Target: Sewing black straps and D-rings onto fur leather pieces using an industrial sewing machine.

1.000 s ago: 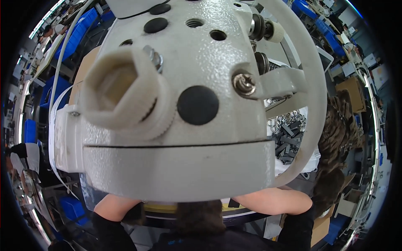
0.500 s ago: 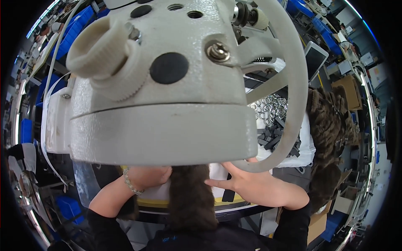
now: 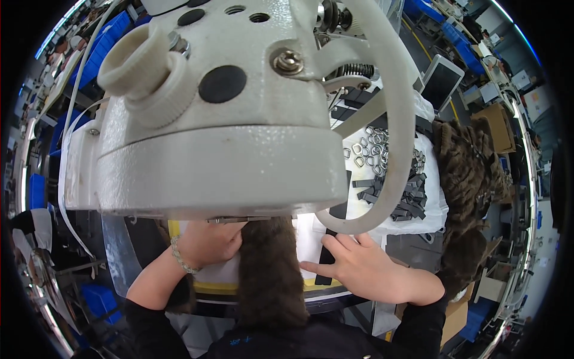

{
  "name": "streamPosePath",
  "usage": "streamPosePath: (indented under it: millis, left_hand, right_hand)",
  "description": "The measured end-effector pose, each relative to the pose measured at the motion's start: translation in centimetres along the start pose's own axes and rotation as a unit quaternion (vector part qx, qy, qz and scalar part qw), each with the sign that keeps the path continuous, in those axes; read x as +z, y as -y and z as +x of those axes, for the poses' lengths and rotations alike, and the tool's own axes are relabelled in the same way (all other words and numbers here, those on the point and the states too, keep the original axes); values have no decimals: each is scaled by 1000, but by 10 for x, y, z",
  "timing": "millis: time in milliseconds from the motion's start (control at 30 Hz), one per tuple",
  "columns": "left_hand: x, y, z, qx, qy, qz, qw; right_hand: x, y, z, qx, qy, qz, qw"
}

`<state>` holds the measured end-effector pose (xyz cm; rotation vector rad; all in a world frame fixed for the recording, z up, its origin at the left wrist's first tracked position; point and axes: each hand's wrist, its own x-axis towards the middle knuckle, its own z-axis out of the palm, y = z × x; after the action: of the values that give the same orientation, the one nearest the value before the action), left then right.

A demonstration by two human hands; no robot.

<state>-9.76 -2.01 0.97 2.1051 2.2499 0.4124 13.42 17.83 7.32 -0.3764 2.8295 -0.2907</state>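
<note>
A pale grey sewing machine head [image 3: 221,170] fills most of the upper middle, and to the right of it hangs a mass of brown fur [image 3: 469,173]. A narrower brown fur piece [image 3: 269,269] runs from beneath the machine head down to the person's dark clothing, between the two hands. The right hand [image 3: 362,269] is open with fingers spread, its thumb tip just beside the fur piece's right edge, its other fingers near a flat black strip [image 3: 324,279]. The left hand [image 3: 206,242] is half-curled against the fur's left edge; whether it pinches the fur cannot be told. Further right lie a heap of short dark strips [image 3: 409,200], loose metal rings [image 3: 375,149] and, on the left wrist, a beaded bracelet [image 3: 181,256] shows.
</note>
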Motion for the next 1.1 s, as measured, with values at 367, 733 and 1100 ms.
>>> streamPosePath:
  millis: [367, 733, 1100]
  left_hand:
    - [-29, -9, 3, 5, 136, -41, 990]
    - [-18, -14, 3, 11, 80, -33, 996]
    - [3, 10, -4, 59, -25, -10, 998]
  right_hand:
    - [26, 14, -8, 22, -46, -38, 998]
    - [48, -14, 57, 22, -372, -100, 922]
    - [53, -20, 83, 5, -349, -157, 924]
